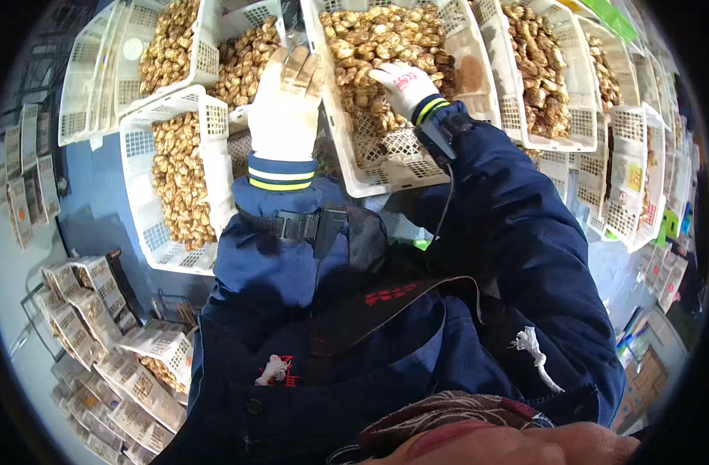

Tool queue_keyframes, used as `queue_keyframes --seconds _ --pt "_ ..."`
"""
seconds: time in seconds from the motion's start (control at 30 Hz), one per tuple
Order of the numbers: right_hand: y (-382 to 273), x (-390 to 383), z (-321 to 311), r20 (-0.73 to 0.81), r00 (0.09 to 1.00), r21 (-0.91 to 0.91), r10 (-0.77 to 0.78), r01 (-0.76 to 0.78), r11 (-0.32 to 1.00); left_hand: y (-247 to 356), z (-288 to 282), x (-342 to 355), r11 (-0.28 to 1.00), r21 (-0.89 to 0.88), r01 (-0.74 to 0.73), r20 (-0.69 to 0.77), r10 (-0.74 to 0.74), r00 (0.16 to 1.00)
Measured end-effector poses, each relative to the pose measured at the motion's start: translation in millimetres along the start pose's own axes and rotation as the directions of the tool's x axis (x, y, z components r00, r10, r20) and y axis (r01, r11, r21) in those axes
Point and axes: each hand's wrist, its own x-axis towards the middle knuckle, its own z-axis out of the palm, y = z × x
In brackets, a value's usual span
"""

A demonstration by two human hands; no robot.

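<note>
My left hand [286,105], in a white glove with brown-stained fingers, is open with its fingers stretched away from me. It is over the gap beside a white plastic crate [331,128], near that crate's left wall. Inside this crate lies a heap of brown, knobbly bulb-like pieces [370,39]. My right hand [406,87], also white-gloved, rests on the heap with its fingers bent down and closed among the pieces. What its fingertips grip is hidden under the hand. The crate's near end shows bare lattice floor.
Left of my left hand stands a white crate [141,209] of similar pieces, with another filled crate [203,46] beyond it. A full crate [583,116] is on the right, with stacked crates [633,170] beside it. More crates [91,310] stand at lower left.
</note>
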Motion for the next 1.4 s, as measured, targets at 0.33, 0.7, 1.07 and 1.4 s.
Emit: queue_keyframes --seconds 0.33,0.7,1.07,1.4 --pt "22.9 5.3 27.0 0.113 0.786 0.81 0.608 -0.427 0.402 18.5 -3.7 -9.0 0.995 0.071 -0.072 0.153 0.061 0.986" --pt "-6.5 54.5 46.8 -0.208 0.96 -0.084 0.188 -0.209 0.974 14.0 8.8 -24.3 0.994 -0.078 -0.079 0.21 0.094 0.973" --pt "34.7 -0.6 72.1 0.335 0.889 0.918 0.311 -0.233 -0.322 12.9 -12.4 -3.6 0.972 -0.203 0.12 0.463 -0.013 0.886" --pt "-19.6 1.6 23.0 0.323 0.906 0.718 0.275 -0.046 -0.695 -2.0 -1.3 -9.8 0.92 0.282 -0.273 0.39 0.15 0.909"
